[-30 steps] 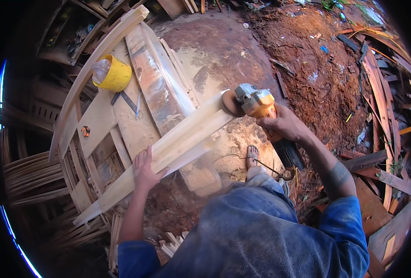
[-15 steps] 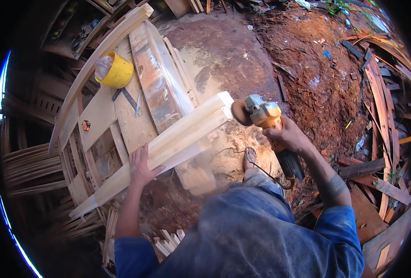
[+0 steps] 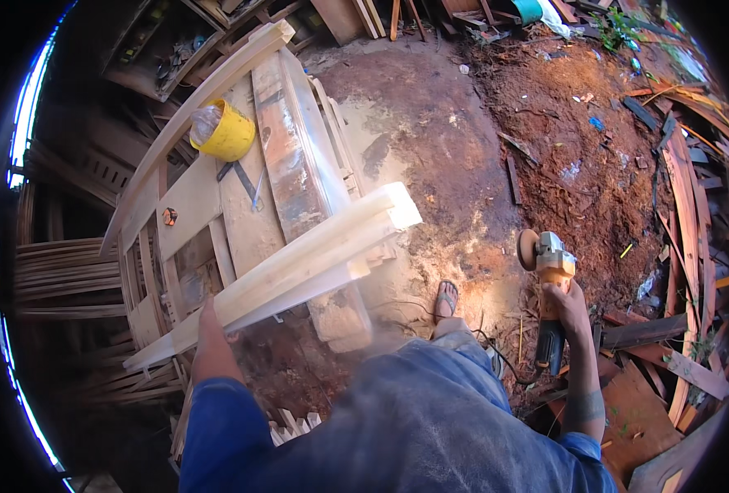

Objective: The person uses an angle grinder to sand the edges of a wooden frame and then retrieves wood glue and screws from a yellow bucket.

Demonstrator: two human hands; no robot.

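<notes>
A long pale wooden beam (image 3: 299, 259) lies at a slant across the bench, its squared end pointing right. At the beam's lower left part, my left hand (image 3: 210, 322) meets its near edge; the fingers are hidden there. Out to the right, my right hand (image 3: 568, 306) is wrapped round the body of an angle grinder (image 3: 555, 267). The grinder has a yellow-orange and dark body, a metal head and a round brown disc. It is held upright over the ground, apart from the beam.
On the bench (image 3: 286, 156) stand a yellow bucket (image 3: 231, 138) with a plastic bag, a dark square (image 3: 235, 174) and an orange tape measure (image 3: 170, 216). A curved wooden piece (image 3: 175, 123) runs along the far left. A cord trails near my sandalled foot (image 3: 446, 299). Scrap boards (image 3: 683, 230) heap at right.
The grinder has moved right and down, away from the beam's end. My left hand has slid left and lower along the beam, its fingers now out of sight. The whole view has shifted slightly.
</notes>
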